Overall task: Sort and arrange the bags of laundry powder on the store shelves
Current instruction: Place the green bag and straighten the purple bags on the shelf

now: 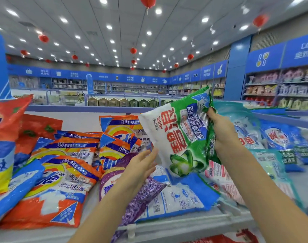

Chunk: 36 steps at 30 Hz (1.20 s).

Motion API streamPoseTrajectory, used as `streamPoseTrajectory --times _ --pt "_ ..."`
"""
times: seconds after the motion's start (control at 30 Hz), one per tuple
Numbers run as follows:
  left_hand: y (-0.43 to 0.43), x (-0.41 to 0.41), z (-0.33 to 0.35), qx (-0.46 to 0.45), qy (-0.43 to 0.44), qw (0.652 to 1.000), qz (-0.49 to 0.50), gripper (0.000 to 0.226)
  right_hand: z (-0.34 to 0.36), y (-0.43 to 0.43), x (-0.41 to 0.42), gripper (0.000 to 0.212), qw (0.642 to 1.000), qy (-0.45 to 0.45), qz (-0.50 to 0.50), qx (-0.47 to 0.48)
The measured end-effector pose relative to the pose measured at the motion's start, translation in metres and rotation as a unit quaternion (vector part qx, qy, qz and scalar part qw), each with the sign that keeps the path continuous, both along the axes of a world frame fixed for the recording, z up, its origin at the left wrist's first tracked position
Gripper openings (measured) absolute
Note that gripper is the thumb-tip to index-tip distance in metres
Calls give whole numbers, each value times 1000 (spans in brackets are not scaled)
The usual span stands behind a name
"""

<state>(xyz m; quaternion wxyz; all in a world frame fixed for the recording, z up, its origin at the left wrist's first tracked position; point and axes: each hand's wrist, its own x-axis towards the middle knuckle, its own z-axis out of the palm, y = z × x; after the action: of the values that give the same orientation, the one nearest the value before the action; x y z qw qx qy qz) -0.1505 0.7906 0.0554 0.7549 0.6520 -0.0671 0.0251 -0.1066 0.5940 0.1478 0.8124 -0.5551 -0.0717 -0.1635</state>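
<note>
Green and white bag (181, 135) held up above a crowded shelf top (76, 118)

The shelf top has bare room only in a strip along its back edge and at the front left corner. Its front rail (176, 223) runs just beside the nearest bags. A pile of orange bags (62, 172) fills the left; at least five show, but they overlap too much for a full count. One blue and white bag (177, 197) lies flat in the middle, touching one purple bag (128, 195) on its left. The right hand (221, 132) grips the green and white bag's crumpled right edge, holding the bag tilted in the air. The left hand (141, 167) is spread flat, fingers straight, by the bag's lower left edge; I cannot tell whether it touches.
</note>
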Motion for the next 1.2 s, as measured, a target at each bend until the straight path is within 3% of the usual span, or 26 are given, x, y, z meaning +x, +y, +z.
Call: streamPoseTrajectory --times 0.17,0.3,0.4,0.5,0.57,0.67,0.77,0.83,0.9,0.97,1.03,1.1,1.13,1.2 --pt "-25 10 6 -23 -24 998 -60 59 -11 5 -3 25 991 41 69 109" --pt "-23 13 20 110 -173 974 95 60 -33 -11 -2 25 993 28 58 100" --pt "-9 15 48 240 -280 912 179 62 -53 -26 1 20 996 35 64 50" --pt "2 16 85 399 -356 820 203 62 -69 -39 1 10 999 10 48 -1" --pt "4 20 108 488 -388 753 212 57 -73 -46 2 36 998 -30 55 -10" --pt "-1 28 123 616 -392 658 185 51 -76 -48 -1 58 991 -71 62 -96" --pt "-10 38 116 720 -371 573 125 49 -76 -43 -4 51 978 -88 101 -162" --pt "-12 44 110 745 -376 543 94 51 -71 -37 -6 40 979 -93 89 -155" --pt "-12 48 109 758 -391 515 84 54 -62 -33 -7 38 972 -113 -19 -206" --pt "-12 50 109 771 -417 474 83 58 -48 -28 -8 41 903 -178 -164 -355" --pt "-13 50 109 772 -435 457 82 60 -36 -18 -10 42 807 -237 -209 -499" --pt "-15 49 110 766 -435 468 74 58 -30 -7 -11 44 717 -251 -214 -614" --pt "-14 46 110 760 -432 480 69 54 -29 -2 -10 44 689 -252 -225 -641" --pt "-7 40 109 730 -426 530 63 48 -27 4 -12 35 687 -260 -239 -635"
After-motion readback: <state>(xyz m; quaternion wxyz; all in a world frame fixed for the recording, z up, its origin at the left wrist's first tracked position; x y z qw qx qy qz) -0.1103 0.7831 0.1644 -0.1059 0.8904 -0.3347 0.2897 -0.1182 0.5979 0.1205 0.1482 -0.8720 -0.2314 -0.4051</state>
